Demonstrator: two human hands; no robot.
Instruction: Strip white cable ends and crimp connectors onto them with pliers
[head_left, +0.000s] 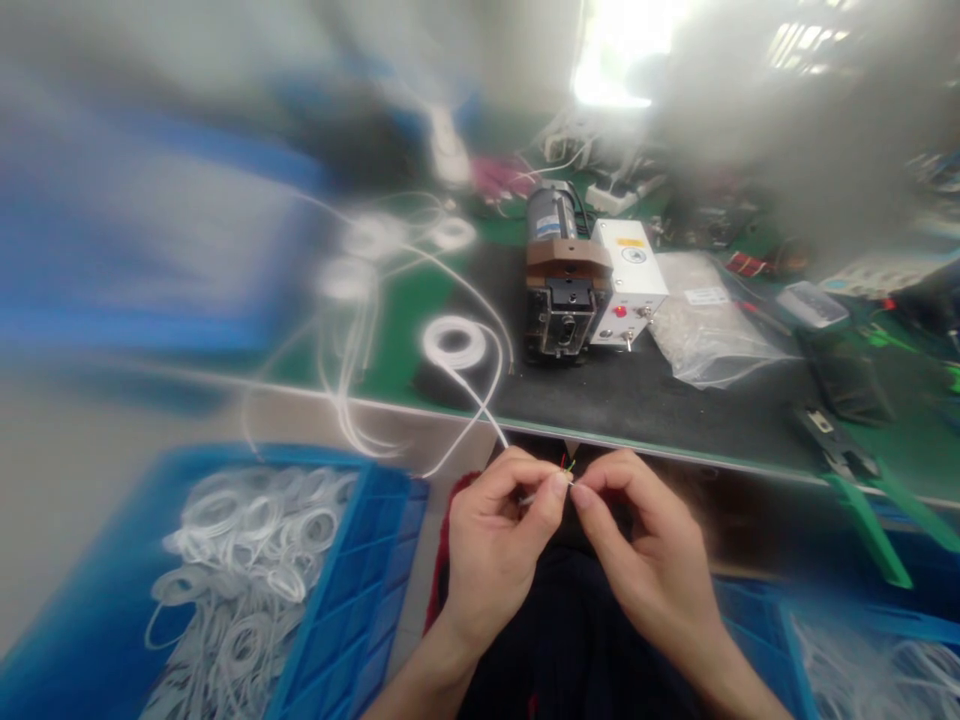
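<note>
My left hand pinches the end of a white cable between thumb and forefinger, in front of the table edge. Thin coloured wires, red and green among them, poke out at the cable's end. My right hand is closed in a pinch on a thin white wire at that same end, its fingertips almost touching those of the left. From the left hand the cable runs up to a coil lying on the dark mat.
A motorised machine with a white control box stands on the mat. Beside it lie a clear plastic bag and green-handled pliers. More coils sit left. Blue crates of coiled cables flank me.
</note>
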